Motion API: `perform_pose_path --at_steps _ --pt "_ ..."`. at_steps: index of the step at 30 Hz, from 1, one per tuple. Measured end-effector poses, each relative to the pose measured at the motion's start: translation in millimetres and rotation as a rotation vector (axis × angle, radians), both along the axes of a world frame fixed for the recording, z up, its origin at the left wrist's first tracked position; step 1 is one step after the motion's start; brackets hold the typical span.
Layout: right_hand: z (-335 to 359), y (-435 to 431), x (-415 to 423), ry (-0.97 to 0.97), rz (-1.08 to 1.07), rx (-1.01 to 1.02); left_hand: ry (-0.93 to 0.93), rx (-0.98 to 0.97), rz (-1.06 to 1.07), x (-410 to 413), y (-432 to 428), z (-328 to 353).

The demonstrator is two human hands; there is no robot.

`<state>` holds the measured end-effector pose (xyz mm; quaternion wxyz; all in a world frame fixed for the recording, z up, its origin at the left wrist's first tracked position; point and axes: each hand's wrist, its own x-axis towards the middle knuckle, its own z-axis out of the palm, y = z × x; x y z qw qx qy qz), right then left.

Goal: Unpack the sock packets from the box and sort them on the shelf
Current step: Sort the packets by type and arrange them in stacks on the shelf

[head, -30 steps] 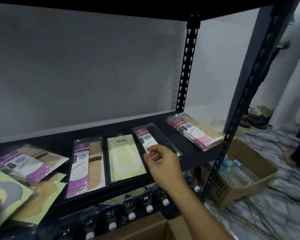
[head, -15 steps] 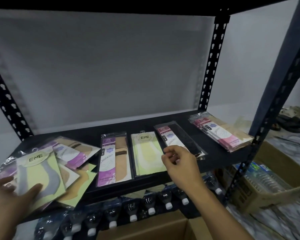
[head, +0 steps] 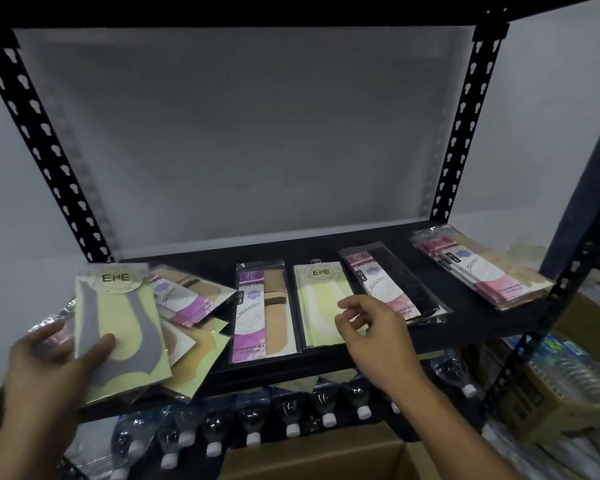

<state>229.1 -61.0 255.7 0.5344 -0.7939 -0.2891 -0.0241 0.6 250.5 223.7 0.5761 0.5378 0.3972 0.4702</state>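
Note:
Sock packets lie in a row on the black shelf [head: 471, 317]. My left hand [head: 45, 362] grips a yellow-green packet with a grey sock [head: 125, 317] at the left, thumb on its front, above a loose heap of mixed packets [head: 191, 299]. My right hand [head: 368, 327] hovers with loosely curled fingers, holding nothing, over the edge of a pale yellow packet [head: 321, 299]. Beside that lie a purple packet with a tan sock [head: 262, 313], a pink packet with a black sock [head: 392, 285], and a pink stack [head: 478, 271] at the far right.
Under the shelf stands a row of wrapped water bottles [head: 291, 420] with white caps. An open cardboard box [head: 312, 459] sits at the bottom centre. Another box with bottles [head: 555, 379] stands on the floor at the right. Perforated black uprights [head: 461, 133] frame the shelf.
My right hand has let go of the pink packet with the black sock and drawn back to the left. My left hand has come into view, lifting the grey-sock packet. The view swung left.

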Motion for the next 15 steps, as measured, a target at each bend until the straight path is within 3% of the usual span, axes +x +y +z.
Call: perform_pose_path --at_steps 3,8,15 --pt "0 6 -6 0.011 0.013 0.003 -0.084 0.021 -0.118 12 -57 43" --pt "4 15 -17 0.049 0.058 0.055 -0.128 -0.105 -0.227 24 -72 48" --pt "8 25 -30 0.086 0.114 0.07 -0.171 -0.127 -0.326 34 -84 48"
